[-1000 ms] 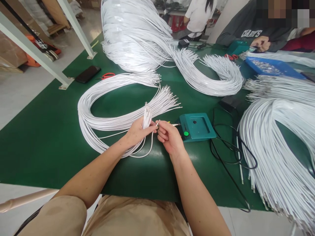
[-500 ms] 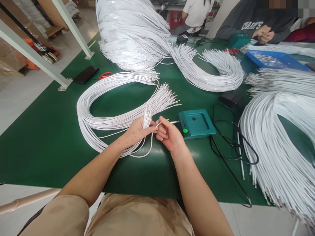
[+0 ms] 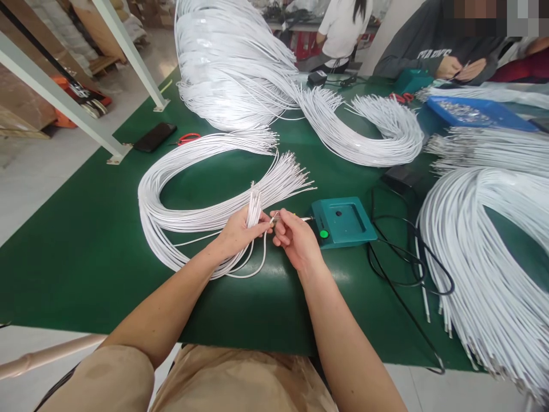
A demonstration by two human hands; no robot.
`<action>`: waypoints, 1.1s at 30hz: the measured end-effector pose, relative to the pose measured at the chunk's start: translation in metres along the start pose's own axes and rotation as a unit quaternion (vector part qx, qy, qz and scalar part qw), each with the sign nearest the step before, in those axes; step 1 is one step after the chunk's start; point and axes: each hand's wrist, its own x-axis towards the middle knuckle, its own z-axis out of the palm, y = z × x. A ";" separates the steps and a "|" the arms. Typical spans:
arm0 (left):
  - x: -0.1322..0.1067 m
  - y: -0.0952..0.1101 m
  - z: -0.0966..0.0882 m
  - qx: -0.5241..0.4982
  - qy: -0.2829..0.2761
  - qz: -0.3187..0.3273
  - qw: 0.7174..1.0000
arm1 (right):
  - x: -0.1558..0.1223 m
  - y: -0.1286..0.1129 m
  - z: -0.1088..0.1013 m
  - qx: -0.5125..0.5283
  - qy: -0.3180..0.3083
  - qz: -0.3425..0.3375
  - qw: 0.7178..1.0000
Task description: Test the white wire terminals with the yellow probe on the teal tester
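A small bunch of white wires [image 3: 254,207] stands upright in my left hand [image 3: 238,232], which is closed around it. Between that hand's thumb and forefinger, one single white wire [image 3: 265,252] is pinched, its tip pointing right and its length looping down. My right hand [image 3: 294,237] is closed in a pinch at the tip of this wire. The fine detail at the tip is too small to make out. Just right of my right hand sits a teal machine [image 3: 343,222] with a green button and a thin metal shaft towards my fingers.
A curved bundle of white wires [image 3: 150,197] lies behind my left hand. Larger white bundles [image 3: 467,229] lie right and at the back. Black cables [image 3: 386,280] trail beside the machine. A phone [image 3: 155,137], red-handled scissors [image 3: 189,138] and a blue tray [image 3: 506,119] lie farther off. Co-workers [image 3: 422,46] are across.
The view has tilted slightly, so everything sits a little lower. My right fingers have shifted slightly at the wire's tip. Both hands keep their hold.
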 end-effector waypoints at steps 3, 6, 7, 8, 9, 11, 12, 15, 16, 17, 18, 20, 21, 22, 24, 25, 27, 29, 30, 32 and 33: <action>0.001 -0.001 0.001 -0.028 0.005 0.003 1.000 | -0.001 0.003 0.004 -0.081 0.060 -0.077 0.992; 0.001 -0.002 0.002 -0.056 -0.006 0.010 0.998 | -0.002 0.005 0.006 -0.149 0.108 -0.125 0.975; 0.000 -0.002 0.002 -0.062 -0.013 0.011 0.998 | -0.002 0.005 0.006 -0.157 0.115 -0.130 0.972; 0.000 -0.002 0.002 -0.065 -0.019 0.010 0.998 | -0.001 0.006 0.007 -0.160 0.118 -0.130 0.971; 0.000 -0.002 0.002 -0.066 -0.029 0.007 0.997 | -0.001 0.006 0.006 -0.160 0.118 -0.129 0.971; 0.000 -0.002 0.002 -0.066 -0.053 0.002 0.996 | 0.001 0.006 0.005 -0.159 0.112 -0.123 0.973; 0.000 -0.001 0.002 -0.064 -0.067 -0.002 0.996 | 0.001 0.005 0.004 -0.161 0.107 -0.117 0.974; -0.002 0.002 0.002 -0.052 -0.095 -0.002 0.994 | 0.003 0.004 -0.001 -0.174 0.090 -0.088 0.977; -0.002 0.003 0.002 -0.046 -0.100 0.001 0.994 | 0.003 0.003 -0.002 -0.180 0.086 -0.080 0.977; -0.002 0.004 0.001 -0.038 -0.104 0.004 0.994 | 0.003 0.002 -0.004 -0.187 0.083 -0.074 0.976; -0.002 0.004 0.001 -0.030 -0.107 0.005 0.994 | 0.003 0.001 -0.005 -0.195 0.081 -0.069 0.975; -0.002 0.003 0.000 -0.016 -0.114 0.005 0.993 | 0.003 -0.001 -0.007 -0.216 0.079 -0.060 0.971; -0.002 0.002 0.000 -0.012 -0.117 0.005 0.993 | 0.002 -0.002 -0.008 -0.224 0.080 -0.054 0.970; -0.001 0.001 -0.001 -0.010 -0.118 0.006 0.993 | 0.002 -0.003 -0.008 -0.226 0.082 -0.050 0.969; 0.000 -0.001 -0.002 -0.014 -0.114 0.011 0.993 | 0.002 -0.004 -0.008 -0.215 0.083 -0.048 0.972; 0.000 -0.002 -0.002 -0.018 -0.110 0.013 0.994 | 0.001 -0.005 -0.007 -0.208 0.076 -0.050 0.974; 0.000 -0.002 -0.002 -0.025 -0.102 0.009 0.994 | 0.001 -0.004 -0.007 -0.217 0.054 -0.064 0.972; 0.000 -0.001 -0.002 -0.035 -0.094 -0.004 0.995 | 0.001 -0.001 -0.007 -0.271 0.041 -0.085 0.958; 0.000 0.000 -0.002 -0.042 -0.091 -0.013 0.995 | 0.001 0.000 -0.007 -0.314 0.043 -0.105 0.943; 0.000 0.001 -0.002 -0.064 -0.090 -0.033 0.993 | -0.001 0.003 -0.008 -0.430 0.058 -0.172 0.884; 0.000 0.000 -0.001 -0.073 -0.091 -0.042 0.992 | -0.002 0.003 -0.008 -0.498 0.063 -0.211 0.839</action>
